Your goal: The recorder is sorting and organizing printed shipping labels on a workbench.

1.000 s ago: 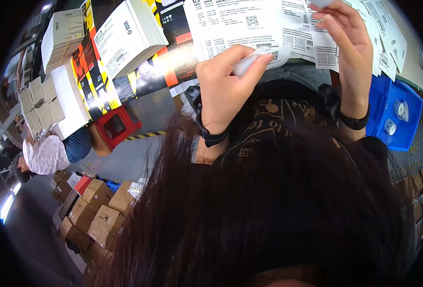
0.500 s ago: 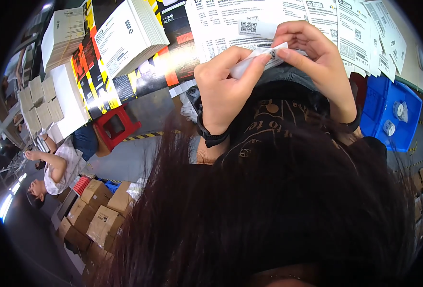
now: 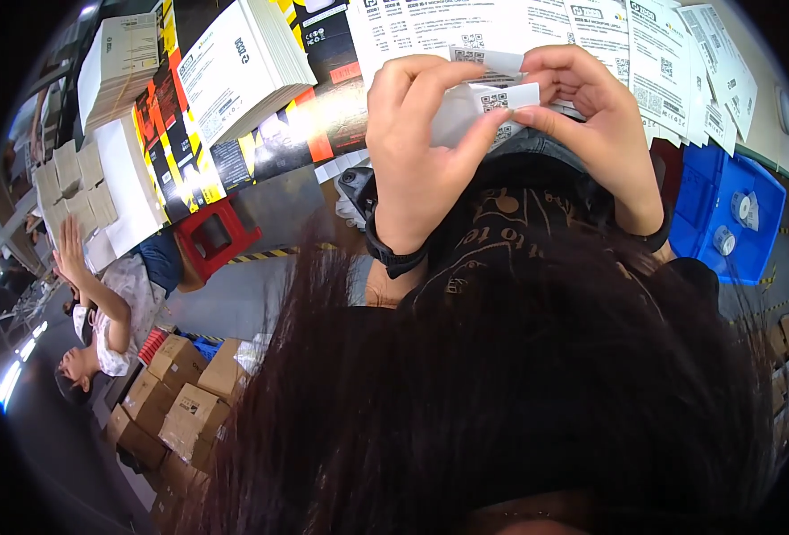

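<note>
A strip of white labels [image 3: 466,109] printed with black square codes is stretched between my hands, above the front edge of the table. My left hand [image 3: 417,147] is closed round the folded part of the strip, its thumb reaching to the printed side and its fingers over the upper end. With thumb and fingertips my right hand [image 3: 595,120] pinches the strip's right end. Whether a label is peeled from its backing, I cannot tell. Printed white sheets [image 3: 582,27] lie overlapped just beyond both hands.
At left are a thick stack of printed booklets [image 3: 238,76] and another stack [image 3: 122,67] on a black, red and yellow printed surface. A blue bin [image 3: 733,209] with label rolls stands at right. A red stool [image 3: 216,236], cartons [image 3: 185,401] and another person [image 3: 113,312] are to the left.
My left hand has shifted up and opened the fold, so more of the coded strip shows. My right hand stays nearly in place. The other person has raised a hand.
</note>
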A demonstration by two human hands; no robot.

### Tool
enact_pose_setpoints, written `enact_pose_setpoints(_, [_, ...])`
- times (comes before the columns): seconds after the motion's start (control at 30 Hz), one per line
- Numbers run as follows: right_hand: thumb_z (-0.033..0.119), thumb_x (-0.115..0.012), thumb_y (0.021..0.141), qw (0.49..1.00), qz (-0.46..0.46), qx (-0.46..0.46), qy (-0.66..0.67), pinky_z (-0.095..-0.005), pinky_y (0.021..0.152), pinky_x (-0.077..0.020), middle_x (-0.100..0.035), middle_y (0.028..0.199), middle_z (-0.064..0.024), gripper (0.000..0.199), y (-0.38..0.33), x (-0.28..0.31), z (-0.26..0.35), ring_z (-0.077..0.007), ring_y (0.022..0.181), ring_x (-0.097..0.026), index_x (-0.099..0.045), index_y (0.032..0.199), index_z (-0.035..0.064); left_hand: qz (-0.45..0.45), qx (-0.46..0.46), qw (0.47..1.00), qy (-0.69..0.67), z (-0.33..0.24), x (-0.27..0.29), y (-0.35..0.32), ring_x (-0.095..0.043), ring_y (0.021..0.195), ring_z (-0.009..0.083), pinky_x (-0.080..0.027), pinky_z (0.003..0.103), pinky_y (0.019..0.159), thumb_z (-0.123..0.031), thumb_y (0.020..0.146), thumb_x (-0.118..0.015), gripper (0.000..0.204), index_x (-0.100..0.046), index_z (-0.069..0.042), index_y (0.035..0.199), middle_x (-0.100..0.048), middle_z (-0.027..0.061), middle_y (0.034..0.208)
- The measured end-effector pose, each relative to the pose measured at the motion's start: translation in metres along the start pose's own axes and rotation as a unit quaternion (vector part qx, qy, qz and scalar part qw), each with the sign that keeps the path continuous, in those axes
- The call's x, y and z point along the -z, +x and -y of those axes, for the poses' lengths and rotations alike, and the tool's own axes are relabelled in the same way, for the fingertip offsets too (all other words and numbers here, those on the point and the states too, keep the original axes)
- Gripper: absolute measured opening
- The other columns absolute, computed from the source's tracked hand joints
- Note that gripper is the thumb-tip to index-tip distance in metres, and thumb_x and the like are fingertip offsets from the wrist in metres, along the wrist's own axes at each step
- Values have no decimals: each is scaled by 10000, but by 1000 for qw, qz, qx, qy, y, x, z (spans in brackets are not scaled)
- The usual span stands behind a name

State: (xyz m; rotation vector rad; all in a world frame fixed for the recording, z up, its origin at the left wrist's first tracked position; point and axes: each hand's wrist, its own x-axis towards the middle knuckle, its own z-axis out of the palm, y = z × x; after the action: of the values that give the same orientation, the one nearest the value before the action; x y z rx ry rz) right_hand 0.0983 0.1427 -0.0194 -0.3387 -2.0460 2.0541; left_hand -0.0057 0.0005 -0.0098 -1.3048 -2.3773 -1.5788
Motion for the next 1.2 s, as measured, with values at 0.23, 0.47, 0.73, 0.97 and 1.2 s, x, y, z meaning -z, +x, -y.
enact_pose_setpoints(0.23, [-28, -657, 766, 1000, -6, 0, -23, -232, 763, -459, -594, 846, -54, 358, -1, -1, 3, -107, 828, -581, -512, 1093, -21, 81, -8, 996, -18, 3, 1, 0, -571, 637, 153, -429, 344, 899, -21, 710, -697, 133, -637, 5, 827, -648, 52, 770])
enact_pose_setpoints(0.47, [-42, -650, 764, 1000, -10, -9, -11, -236, 764, -461, -590, 844, -57, 351, -1, -1, 5, -116, 828, -579, -509, 1085, -26, 81, 27, 994, -65, 7, 1, -3, -554, 622, 86, -448, 335, 884, -18, 746, -681, 70, -635, 18, 785, -654, 40, 721])
enact_pose_setpoints(0.73, [-58, -633, 773, 990, -98, 32, 98, -239, 758, -469, -589, 869, -68, 311, 0, 4, -11, -126, 834, -575, -504, 1056, -43, -34, 133, 986, -95, -6, -9, -9, -434, 443, 52, -338, 202, 420, -55, 739, -709, 155, -585, -12, 656, -524, 10, 512])
enact_pose_setpoints(0.97, [-41, -635, 777, 987, -54, -41, 144, -230, 759, -473, -591, 865, -73, 385, 5, 12, -6, -127, 833, -577, -452, 1115, -25, 10, 142, 984, -108, -7, -7, -5, -364, 422, 44, -266, 199, 394, -112, 715, -751, 239, -558, -12, 614, -450, -11, 471])
enact_pose_setpoints(1.2, [-20, -636, 783, 985, -13, -57, 164, -238, 784, -468, -597, 868, -73, 441, 9, 18, -10, -126, 839, -583, -402, 1156, -7, 29, 154, 983, -99, -6, -7, -7, -372, 420, 50, -304, 206, 417, -139, 682, -777, 278, -548, -15, 585, -435, -9, 460])
